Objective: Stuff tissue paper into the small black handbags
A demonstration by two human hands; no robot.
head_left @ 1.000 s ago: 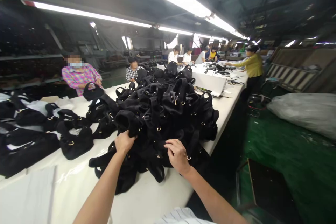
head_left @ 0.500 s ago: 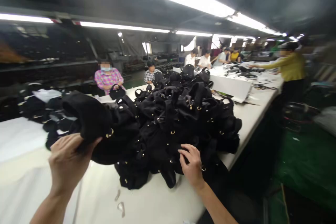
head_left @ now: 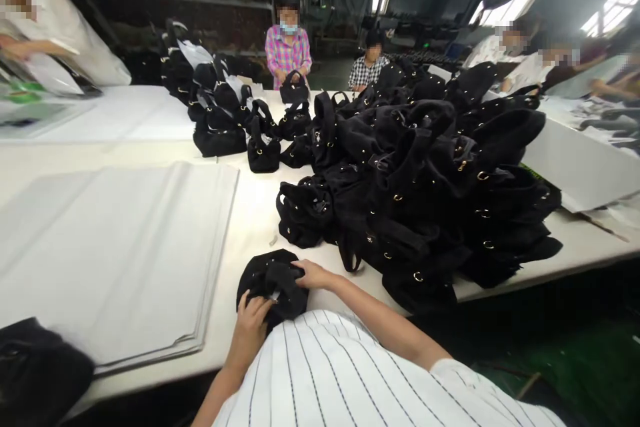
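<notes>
A small black bag [head_left: 267,277] lies on the white table [head_left: 250,213] right at its near edge, close to my striped shirt. My left hand [head_left: 251,321] grips the bag's near side with curled fingers. My right hand [head_left: 311,274] holds its right edge, fingers closed on the fabric. Just beyond, to the right, rises a big heap of black bags [head_left: 425,180] with gold rings.
A stack of white paper sheets [head_left: 115,253] lies left of the bag. More black bags [head_left: 220,120] stand farther back. Another black bag [head_left: 35,373] sits at the lower left. Several people work around the table's far side. The green floor [head_left: 575,360] is on the right.
My left hand pulled one bag off the heap and brought it down to the table's near edge. My right hand left the heap and joined it. The view swung left and down.
</notes>
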